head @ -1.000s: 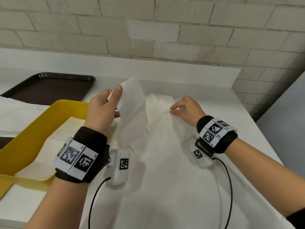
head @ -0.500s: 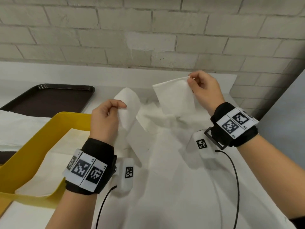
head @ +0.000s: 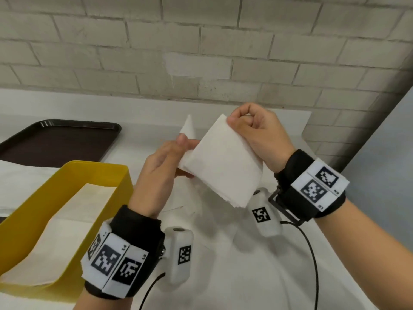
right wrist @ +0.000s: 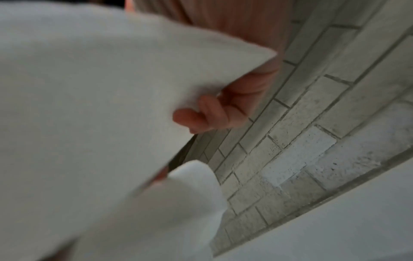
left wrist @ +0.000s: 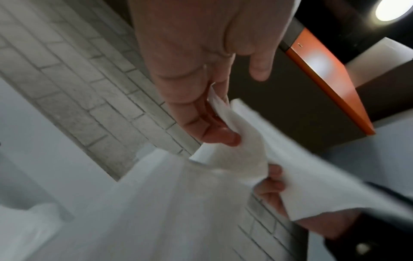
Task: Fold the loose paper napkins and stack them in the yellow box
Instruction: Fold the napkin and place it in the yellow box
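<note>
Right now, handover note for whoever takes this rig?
Left hand pinches one edge of a white napkin; right hand pinches its top corner. The napkin is held in the air over the table, not yet folded flat.
Yellow box sits at left with folded napkins already inside.
Left to do: finish this fold and stack it in the box.

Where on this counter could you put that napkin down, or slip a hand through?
Bare counter shows near the front edge, between the two wrists. The dark tray at back left also looks bare. Crowded: the yellow box already holds napkins, and the left hand and right hand both grip a napkin mid-air.
</note>
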`<state>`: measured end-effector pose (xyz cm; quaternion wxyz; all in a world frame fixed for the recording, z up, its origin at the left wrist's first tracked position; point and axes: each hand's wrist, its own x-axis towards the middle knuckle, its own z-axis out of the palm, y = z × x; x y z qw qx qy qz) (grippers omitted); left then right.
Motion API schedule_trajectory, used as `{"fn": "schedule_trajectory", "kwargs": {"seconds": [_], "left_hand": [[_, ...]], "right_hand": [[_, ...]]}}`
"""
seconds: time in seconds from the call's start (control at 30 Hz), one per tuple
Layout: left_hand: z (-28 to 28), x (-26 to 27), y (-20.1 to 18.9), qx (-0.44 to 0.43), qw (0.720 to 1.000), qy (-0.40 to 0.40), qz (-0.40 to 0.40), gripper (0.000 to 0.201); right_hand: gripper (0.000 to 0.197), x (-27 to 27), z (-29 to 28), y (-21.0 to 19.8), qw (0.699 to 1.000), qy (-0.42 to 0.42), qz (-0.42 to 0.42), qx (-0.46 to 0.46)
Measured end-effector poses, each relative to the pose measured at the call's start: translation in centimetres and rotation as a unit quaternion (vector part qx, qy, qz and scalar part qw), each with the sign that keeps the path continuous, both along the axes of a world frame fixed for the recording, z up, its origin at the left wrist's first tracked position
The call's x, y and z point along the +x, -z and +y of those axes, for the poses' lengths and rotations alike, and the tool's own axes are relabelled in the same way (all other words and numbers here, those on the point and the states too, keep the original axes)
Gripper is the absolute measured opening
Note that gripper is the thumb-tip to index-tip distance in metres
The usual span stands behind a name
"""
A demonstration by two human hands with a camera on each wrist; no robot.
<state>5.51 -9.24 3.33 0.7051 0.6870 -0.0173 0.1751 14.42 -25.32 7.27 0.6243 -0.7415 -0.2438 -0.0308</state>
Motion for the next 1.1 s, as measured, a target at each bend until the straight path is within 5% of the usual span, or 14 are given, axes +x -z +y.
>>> {"fn": "schedule_trajectory", "kwargs": {"seconds": [0.13, 0.43, 0.63, 1.1], "left_hand": [[-0.8, 0.1, 0.3, 0.000, 0.999, -0.018, 0.027, 0.011], [0.3, 0.0, 1.1, -0.058, 0.991, -0.121, 0.002, 0.016], [-0.1, 0.0, 1.4, -0.110, 0.989, -0.101, 0.011, 0.015], [0.2, -0.4, 1.6, -0.119, 0.988, -0.097, 0.008, 0.013]], "right_hand": [[0.019, 0.0, 1.2, 1.3, 0.997, 0.033, -0.009, -0.073], [0.019, -2.7, 0.9, 2.8, 0.997, 0.052, -0.026, -0.047], [0.029, -4.4, 0.7, 3.3, 0.990, 0.117, -0.065, 0.035], [0.027, -3.8, 1.5, 3.3, 0.990, 0.131, -0.052, 0.001]]}}
